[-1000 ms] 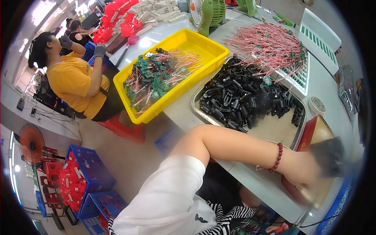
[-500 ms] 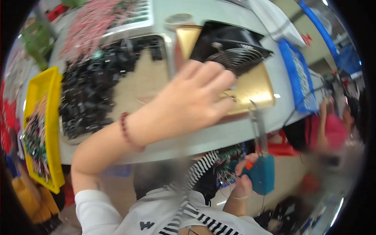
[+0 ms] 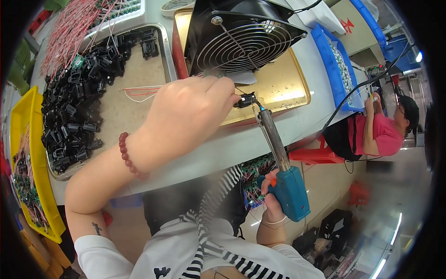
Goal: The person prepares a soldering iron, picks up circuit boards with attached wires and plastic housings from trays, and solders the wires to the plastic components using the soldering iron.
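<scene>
The soldering gun (image 3: pixel 294 194) has a teal body, an orange-red trigger (image 3: pixel 273 180) and a dull grey barrel (image 3: pixel 273 135); the held part (image 3: pixel 245 100) is black, like the heaped pieces (image 3: pixel 76 100). Their tray (image 3: pixel 169 53) is silver at the rim and beige inside. The fan (image 3: pixel 246 45) pairs a black frame with a silver grille of concentric rings. Beneath it, the shallow tray (image 3: pixel 281 88) shines gold. The wires (image 3: pixel 69 39) run pinkish red and white; one bin (image 3: pixel 50 190) is bright yellow, another (image 3: pixel 330 76) blue. The tabletop (image 3: pixel 206 153) is pale grey-green, the beaded bracelet (image 3: pixel 125 154) dark red, the shirt (image 3: pixel 160 249) white, the straps (image 3: pixel 227 183) striped black and white.
</scene>
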`<act>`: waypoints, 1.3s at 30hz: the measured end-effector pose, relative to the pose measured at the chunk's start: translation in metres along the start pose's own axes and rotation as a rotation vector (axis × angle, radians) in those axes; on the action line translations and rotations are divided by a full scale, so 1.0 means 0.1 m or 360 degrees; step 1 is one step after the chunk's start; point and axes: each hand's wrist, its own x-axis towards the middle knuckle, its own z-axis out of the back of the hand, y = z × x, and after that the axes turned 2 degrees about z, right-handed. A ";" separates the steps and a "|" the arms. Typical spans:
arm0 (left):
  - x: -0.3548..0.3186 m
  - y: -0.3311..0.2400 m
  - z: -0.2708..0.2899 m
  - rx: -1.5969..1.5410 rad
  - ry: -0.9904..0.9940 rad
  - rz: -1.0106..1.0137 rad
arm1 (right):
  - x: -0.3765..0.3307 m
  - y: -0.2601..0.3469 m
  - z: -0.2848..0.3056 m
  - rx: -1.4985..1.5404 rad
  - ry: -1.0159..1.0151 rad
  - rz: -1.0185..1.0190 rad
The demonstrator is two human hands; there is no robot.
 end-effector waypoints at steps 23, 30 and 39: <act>-0.03 0.03 -0.07 0.0042 -0.0053 -0.0092 | 0.00 -0.01 -0.02 -0.0211 0.0023 0.0081; -0.03 0.04 -0.07 0.0048 -0.0074 -0.0107 | -0.02 -0.09 0.04 -0.0231 0.0148 0.0103; -0.03 0.05 -0.10 0.0033 -0.0118 -0.0141 | -0.08 -0.20 0.06 -0.0309 0.0127 0.0171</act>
